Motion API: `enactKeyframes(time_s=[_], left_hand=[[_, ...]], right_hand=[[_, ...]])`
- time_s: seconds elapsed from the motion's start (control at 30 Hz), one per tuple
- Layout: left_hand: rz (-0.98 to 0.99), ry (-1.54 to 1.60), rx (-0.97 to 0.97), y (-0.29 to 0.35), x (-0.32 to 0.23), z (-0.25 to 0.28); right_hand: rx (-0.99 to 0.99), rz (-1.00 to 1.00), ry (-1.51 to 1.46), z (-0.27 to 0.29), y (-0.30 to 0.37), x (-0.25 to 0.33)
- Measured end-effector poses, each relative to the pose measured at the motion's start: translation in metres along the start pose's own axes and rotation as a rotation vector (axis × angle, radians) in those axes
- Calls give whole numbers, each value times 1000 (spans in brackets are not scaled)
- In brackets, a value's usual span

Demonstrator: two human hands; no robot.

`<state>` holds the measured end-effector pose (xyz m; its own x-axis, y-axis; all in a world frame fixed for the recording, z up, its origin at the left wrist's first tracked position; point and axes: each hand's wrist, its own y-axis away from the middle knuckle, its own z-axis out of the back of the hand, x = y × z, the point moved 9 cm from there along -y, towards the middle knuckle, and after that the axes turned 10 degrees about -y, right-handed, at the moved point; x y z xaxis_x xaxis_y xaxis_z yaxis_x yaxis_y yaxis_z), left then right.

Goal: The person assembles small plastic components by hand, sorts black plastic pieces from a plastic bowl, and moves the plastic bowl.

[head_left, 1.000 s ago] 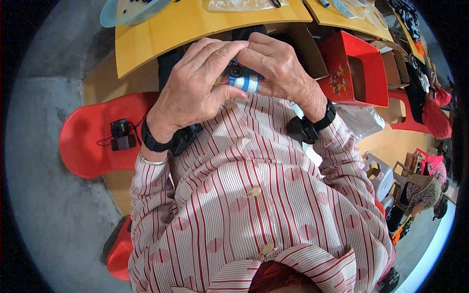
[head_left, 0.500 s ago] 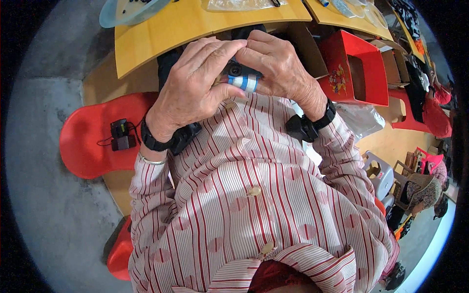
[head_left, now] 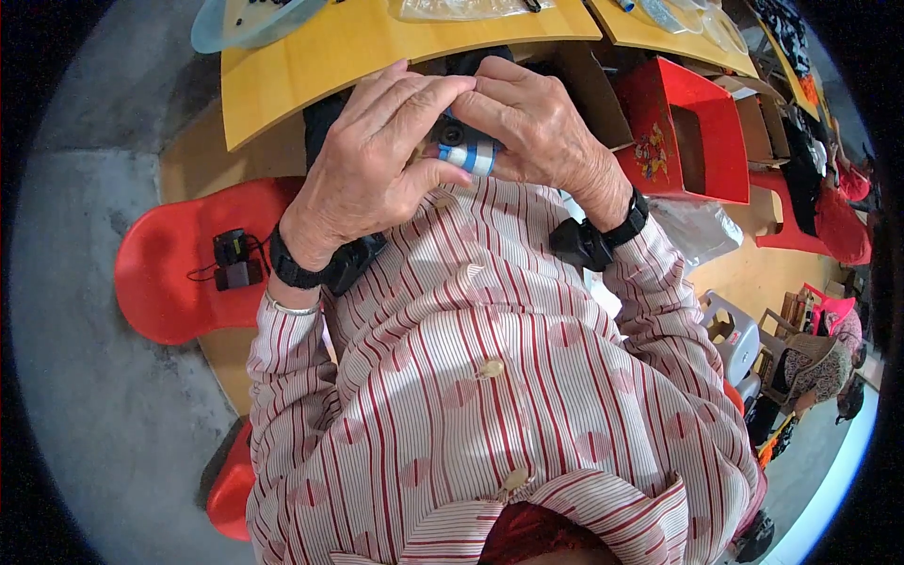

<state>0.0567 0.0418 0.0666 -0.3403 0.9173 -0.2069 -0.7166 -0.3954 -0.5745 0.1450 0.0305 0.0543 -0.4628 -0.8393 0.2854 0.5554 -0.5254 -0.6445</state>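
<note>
My left hand (head_left: pixel 375 155) and my right hand (head_left: pixel 546 127) meet in front of my body, just short of the table edge, their fingertips touching. Between them is a small dark round piece (head_left: pixel 452 136) with a ring-like centre; its kind is not clear. Just below it, a blue-and-white striped band (head_left: pixel 468 157) lies beside my left thumb tip and seems wrapped round a digit of my right hand. Both hands are closed with fingers curved inward. The fingers of both hands hide most of what is between them.
A yellow wooden table (head_left: pixel 311 80) spans the far side, with a translucent blue basin (head_left: pixel 250 26) of small dark pieces and a clear plastic bag (head_left: pixel 461 9). To the left, a red chair (head_left: pixel 169 264) bears a black device (head_left: pixel 235 259). A red box (head_left: pixel 692 132) stands at right; people sit beyond.
A finger of my left hand has lifted slightly, and the dark piece has tilted a little between the hands. Both wrists keep nearly the same place.
</note>
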Motion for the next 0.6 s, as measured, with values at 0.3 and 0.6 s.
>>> enactKeyframes(time_s=[0.3,0.6], left_hand=[[-17,-12,5,2,1,-6],[12,-8,11,4,2,-5]], right_hand=[[24,-9,48,-1,1,2],[9,-11,74,-1,-1,2]])
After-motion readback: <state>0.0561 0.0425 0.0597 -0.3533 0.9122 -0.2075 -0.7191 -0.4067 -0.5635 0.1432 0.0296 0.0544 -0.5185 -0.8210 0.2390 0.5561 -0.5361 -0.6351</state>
